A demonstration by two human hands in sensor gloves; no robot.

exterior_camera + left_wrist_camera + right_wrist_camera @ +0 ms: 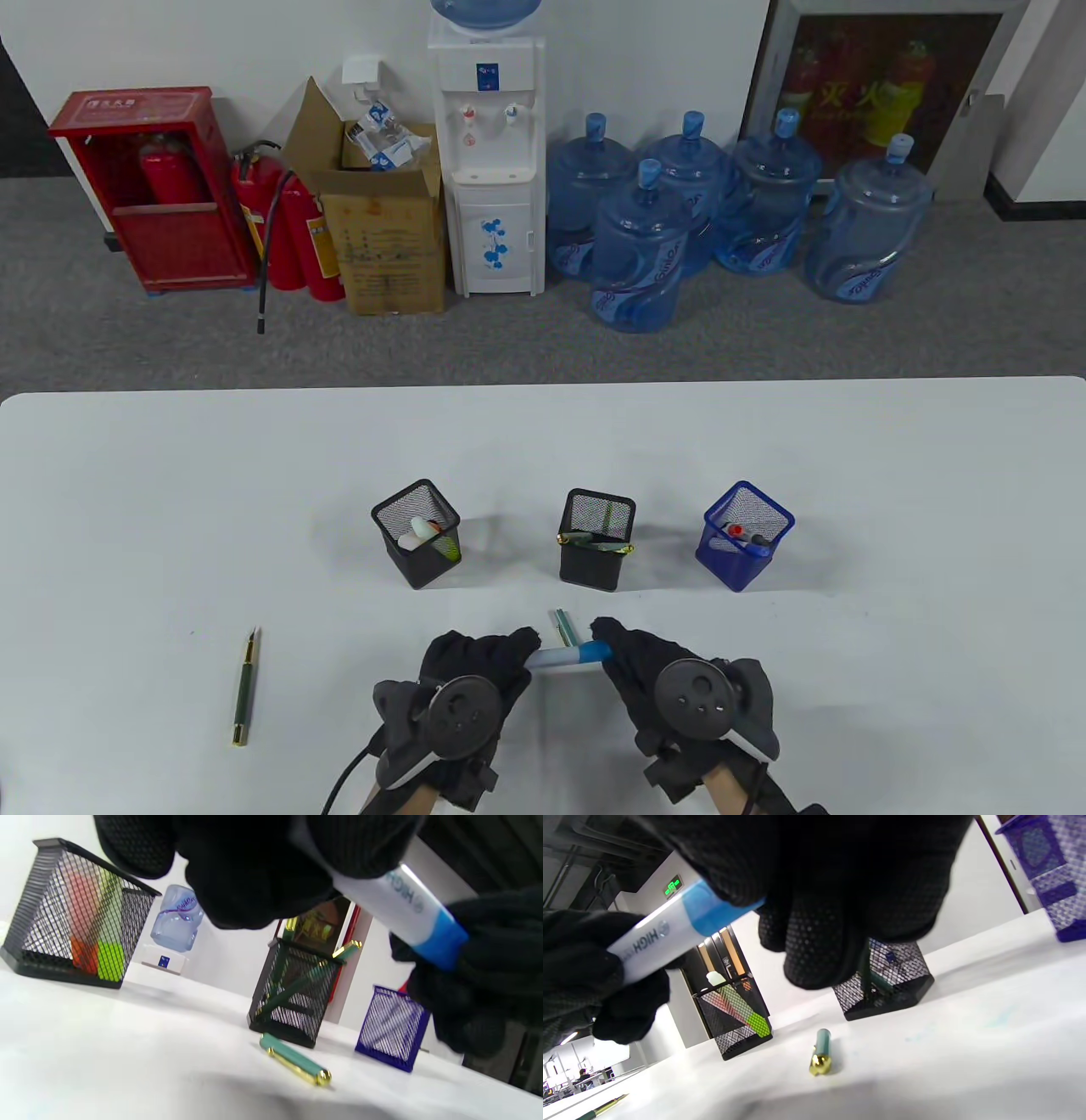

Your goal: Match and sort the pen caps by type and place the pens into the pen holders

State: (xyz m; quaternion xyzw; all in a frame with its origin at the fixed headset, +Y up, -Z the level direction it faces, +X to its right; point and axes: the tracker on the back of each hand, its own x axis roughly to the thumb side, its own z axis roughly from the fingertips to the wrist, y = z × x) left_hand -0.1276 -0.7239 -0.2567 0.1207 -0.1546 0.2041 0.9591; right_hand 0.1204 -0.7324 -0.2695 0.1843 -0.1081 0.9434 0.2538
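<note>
Capping the blue highlighter (570,655) above the table's near edge.
Our left hand (475,671) grips its white barrel, our right hand (657,671) pinches the blue cap; misaligned, the cap could jam or slip free.

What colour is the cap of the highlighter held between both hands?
Blue, on a white highlighter barrel; the cap shows best in the left wrist view.

Two black-gloved hands reach in from the near edge, side by side, a round tracker on the back of each. The left hand (475,671) curls its fingers in a grip, pointing right. The right hand (670,679) does likewise, pointing left. Their fingertips nearly meet.
</note>
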